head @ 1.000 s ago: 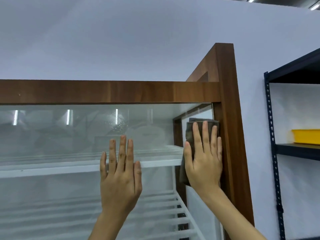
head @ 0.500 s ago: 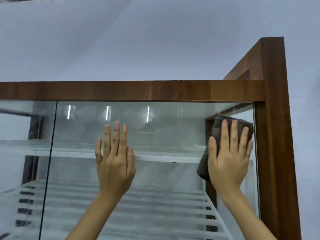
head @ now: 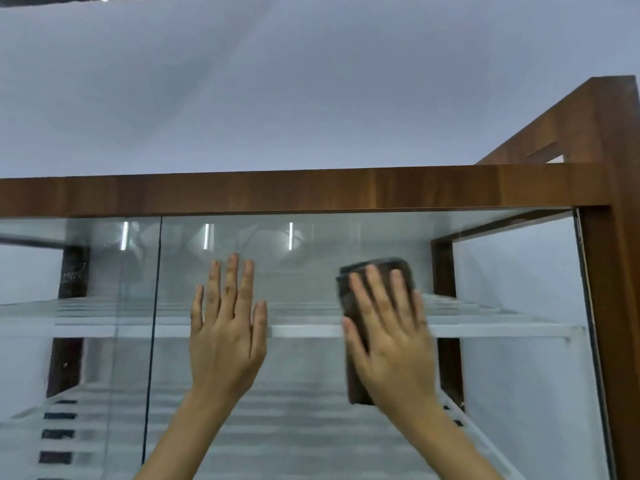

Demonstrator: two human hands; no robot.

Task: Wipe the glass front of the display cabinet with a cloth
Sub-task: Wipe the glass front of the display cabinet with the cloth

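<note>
A display cabinet with a dark wood frame (head: 311, 190) fills the view, and its glass front (head: 311, 393) shows white wire shelves behind it. My right hand (head: 391, 344) lies flat on a folded dark brown cloth (head: 349, 299), pressing it against the glass in the upper middle of the right pane. The cloth sticks out above my fingertips and below my palm. My left hand (head: 227, 327) rests flat on the glass with fingers spread, holding nothing, to the left of the cloth.
The right wooden post (head: 616, 306) borders the pane. A vertical seam (head: 154, 323) between two glass panes runs left of my left hand. A plain white wall rises above the cabinet's top rail.
My right hand has slid the cloth leftward from the top right corner by the post towards the pane's middle. The view has swung left; the metal shelving is out of frame.
</note>
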